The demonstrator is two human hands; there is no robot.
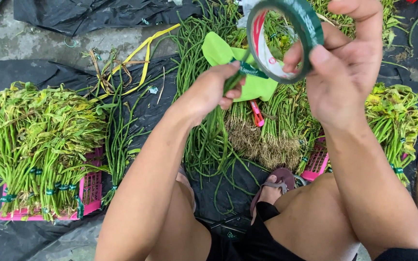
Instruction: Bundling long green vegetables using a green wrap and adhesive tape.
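Both hands work close together: the right hand (347,72) grips a green tape roll (285,38) held upright, and the left hand (214,89), just lower-left, pinches its tape end around a bunch of long beans (209,140) hanging downward.

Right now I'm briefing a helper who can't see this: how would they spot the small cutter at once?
Start from the black sheet on the ground and go to the greens just beyond the sandalled foot. Under the light green cloth below the left hand lies the cutter. It is the only slim red-pink stick there, lying across the green stalks.
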